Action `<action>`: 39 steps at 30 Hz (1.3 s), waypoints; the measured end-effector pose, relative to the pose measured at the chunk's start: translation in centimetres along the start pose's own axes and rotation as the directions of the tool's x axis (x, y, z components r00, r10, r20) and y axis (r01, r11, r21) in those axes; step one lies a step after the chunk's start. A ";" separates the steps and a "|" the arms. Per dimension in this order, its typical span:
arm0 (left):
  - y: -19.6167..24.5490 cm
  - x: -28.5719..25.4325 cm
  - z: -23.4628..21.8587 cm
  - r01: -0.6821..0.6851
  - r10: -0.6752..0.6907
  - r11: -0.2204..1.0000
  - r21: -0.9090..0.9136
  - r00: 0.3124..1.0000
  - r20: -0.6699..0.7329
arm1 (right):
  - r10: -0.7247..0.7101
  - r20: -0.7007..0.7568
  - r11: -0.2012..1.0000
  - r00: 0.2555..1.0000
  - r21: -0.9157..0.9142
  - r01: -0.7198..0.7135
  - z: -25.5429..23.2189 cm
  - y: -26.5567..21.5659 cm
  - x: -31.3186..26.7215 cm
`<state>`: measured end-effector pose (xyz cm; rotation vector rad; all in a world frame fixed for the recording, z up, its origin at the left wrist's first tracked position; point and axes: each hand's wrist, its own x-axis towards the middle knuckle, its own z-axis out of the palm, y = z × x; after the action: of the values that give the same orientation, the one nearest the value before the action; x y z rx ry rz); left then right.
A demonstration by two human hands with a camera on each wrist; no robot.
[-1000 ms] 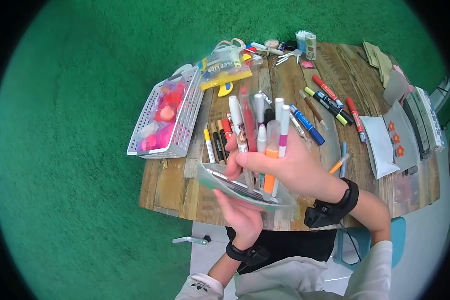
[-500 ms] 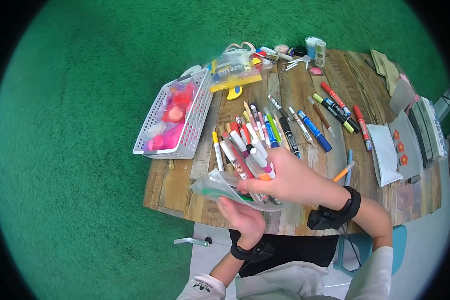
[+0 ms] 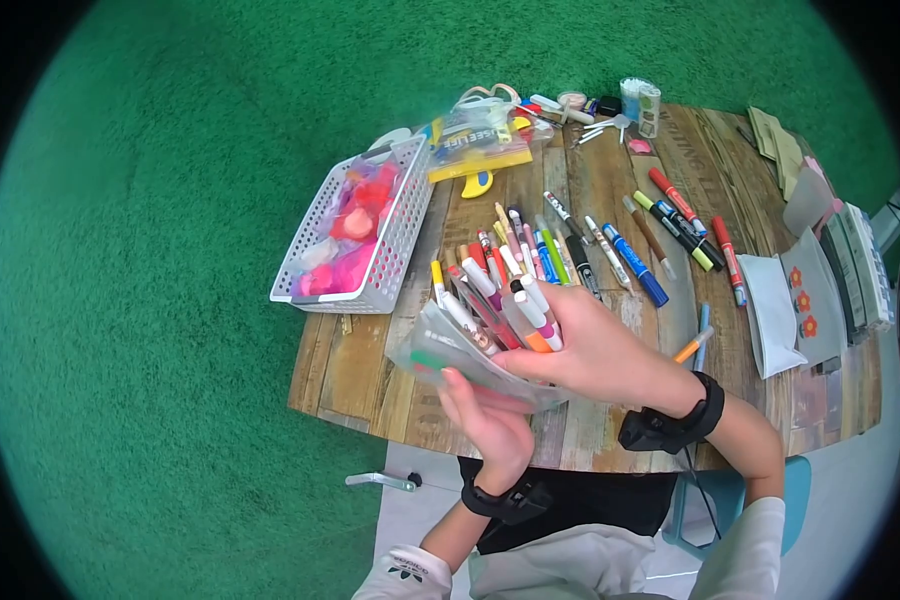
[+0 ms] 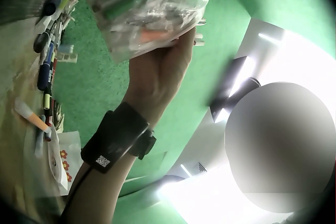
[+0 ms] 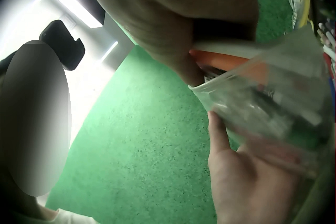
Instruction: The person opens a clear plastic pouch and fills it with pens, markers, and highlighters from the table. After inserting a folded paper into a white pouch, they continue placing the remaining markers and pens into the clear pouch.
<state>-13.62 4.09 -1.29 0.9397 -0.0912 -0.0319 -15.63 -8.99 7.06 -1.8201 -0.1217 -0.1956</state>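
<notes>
My right hand (image 3: 605,350) grips a bunch of markers and pens (image 3: 532,318), white, red and orange among them, angled down into the mouth of a clear plastic pouch (image 3: 435,340). From below and in front, my left hand (image 3: 490,435) holds the pouch, its thumb up against the side; its other fingers are largely hidden. In the right wrist view, an orange marker (image 5: 236,64) slants into the pouch, and more pens show through the plastic beside a green patch (image 5: 304,134). The left wrist view shows the pouch (image 4: 152,16) close up.
Loose markers and pens (image 3: 550,250) lie behind the hands on the wooden table (image 3: 350,385). A white basket (image 3: 395,255) of pink and red items stands at the left. A yellow-edged zip bag (image 3: 480,150) lies at the back, a flower-decorated white pouch (image 3: 770,300) at the right.
The markers in my right hand have gone from upright above the pouch to lower and tilted, down into its mouth. The pouch has tilted up in my left hand.
</notes>
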 end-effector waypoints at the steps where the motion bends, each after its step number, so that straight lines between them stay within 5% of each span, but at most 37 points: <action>1: 0.1 0.0 0.0 0.000 0.000 1.000 0.000 1.000 -0.003 | 0.001 0.002 1.000 1.000 0.000 -0.001 -0.1 -0.1 0.0; 6: 0.2 0.0 0.0 -0.049 0.049 0.999 0.004 0.999 -0.011 | 0.105 0.026 0.994 0.994 0.027 -0.106 -0.4 -0.7 -0.2; 16: -0.3 -0.3 -0.1 -0.144 0.144 0.990 -0.005 0.990 -0.009 | 0.048 0.072 0.999 0.996 0.020 -0.050 -0.3 -0.2 -0.2; 21: -0.9 -0.4 -0.9 -0.183 0.183 0.983 0.004 0.983 0.020 | -0.106 0.064 0.991 0.992 -0.080 0.111 -0.3 0.3 -0.2; 28: -0.6 -0.7 -0.4 -0.236 0.235 0.971 0.030 0.972 0.032 | -0.036 0.180 0.987 0.983 -0.150 0.064 -0.8 -0.6 -0.3; 31: -0.4 -0.5 -0.2 -0.218 0.216 0.975 0.036 0.975 0.061 | -0.155 0.188 0.948 0.970 -0.247 0.199 -0.5 -0.3 -0.3; 33: -0.4 -0.4 -0.1 -0.167 0.166 0.986 0.003 0.985 0.052 | -0.102 0.077 0.980 0.992 -0.163 0.114 -0.2 -0.3 -0.3; 37: -0.4 -0.3 -0.5 -0.118 0.119 0.990 -0.077 0.993 0.012 | -0.170 -0.008 0.973 0.985 -0.158 0.167 0.3 0.0 -0.2; 39: -0.4 -0.5 -0.7 -0.127 0.129 0.992 -0.028 0.988 0.082 | -0.173 -0.069 0.985 0.982 0.015 0.175 0.9 0.5 -0.2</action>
<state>-14.03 4.42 -2.03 0.9079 -0.2280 0.0460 -15.65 -8.26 6.36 -1.7798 -0.2346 -0.3777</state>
